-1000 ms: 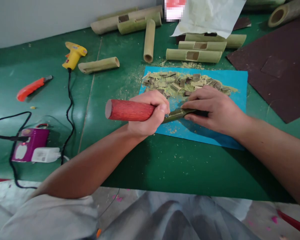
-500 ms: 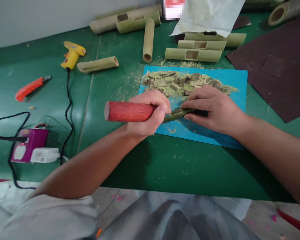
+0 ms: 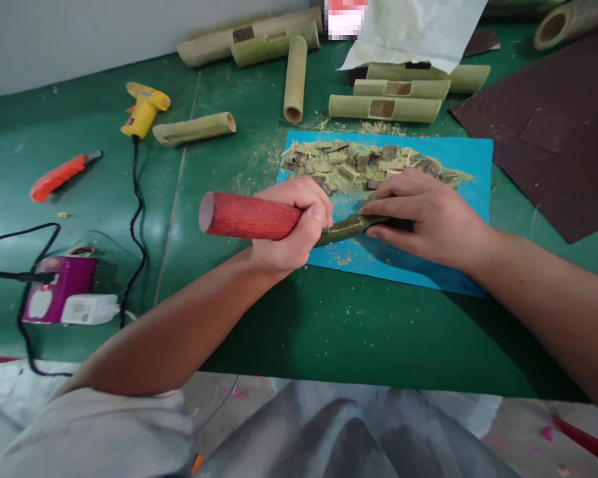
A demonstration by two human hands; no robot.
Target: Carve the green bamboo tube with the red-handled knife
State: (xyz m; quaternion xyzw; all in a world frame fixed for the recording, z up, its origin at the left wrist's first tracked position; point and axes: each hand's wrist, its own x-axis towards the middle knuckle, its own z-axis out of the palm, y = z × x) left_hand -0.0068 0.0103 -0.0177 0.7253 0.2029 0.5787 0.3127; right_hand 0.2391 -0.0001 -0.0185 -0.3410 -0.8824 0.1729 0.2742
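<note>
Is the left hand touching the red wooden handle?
Touching. The head view shows the left hand wrapped around the red wooden handle, fingers closed over its right end with no gap.

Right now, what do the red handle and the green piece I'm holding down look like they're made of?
The red handle in the left hand looks like wood stained red, matt, with fine lengthwise grain. The green piece under the right hand looks like raw bamboo, smooth and slightly glossy, like the hollow tubes behind.
</note>
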